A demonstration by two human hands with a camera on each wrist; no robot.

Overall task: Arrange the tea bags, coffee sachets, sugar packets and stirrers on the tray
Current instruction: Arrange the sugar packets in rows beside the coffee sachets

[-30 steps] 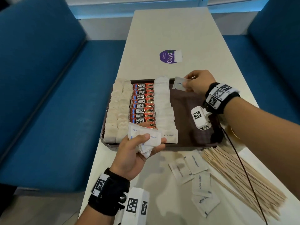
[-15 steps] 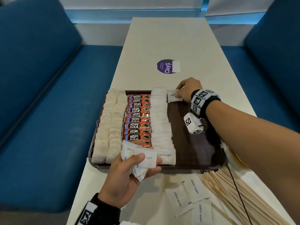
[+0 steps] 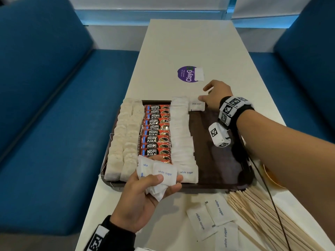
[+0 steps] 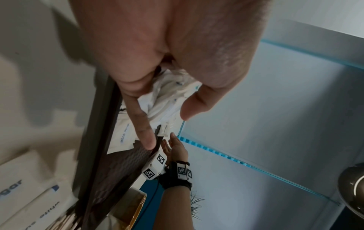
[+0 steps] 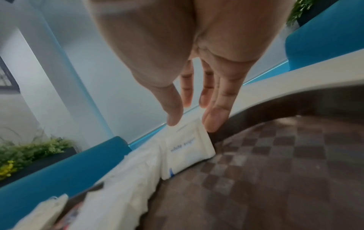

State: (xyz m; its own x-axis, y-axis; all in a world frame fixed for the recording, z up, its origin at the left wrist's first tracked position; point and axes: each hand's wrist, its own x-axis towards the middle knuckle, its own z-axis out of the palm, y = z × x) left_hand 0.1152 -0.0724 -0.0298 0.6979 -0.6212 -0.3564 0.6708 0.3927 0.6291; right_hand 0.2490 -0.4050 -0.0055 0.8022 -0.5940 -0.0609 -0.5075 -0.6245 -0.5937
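White paper packets printed "white sugar" (image 3: 159, 176) are pinched by the left hand (image 3: 145, 196) at the dark brown tray's (image 3: 217, 183) near edge; the right hand (image 3: 216, 95), fingers spread, is seen at its far edge beside one packet (image 3: 196, 105)

Left hand (image 3: 145, 200) grips sugar packets (image 3: 159, 175) — right hand (image 3: 216, 96) open by tray (image 3: 217, 160).

Even, soft daylight; faint shadows fall on the desk (image 3: 181, 42) below the fingers (image 5: 175, 112). Wrist views blur and bend near their edges.
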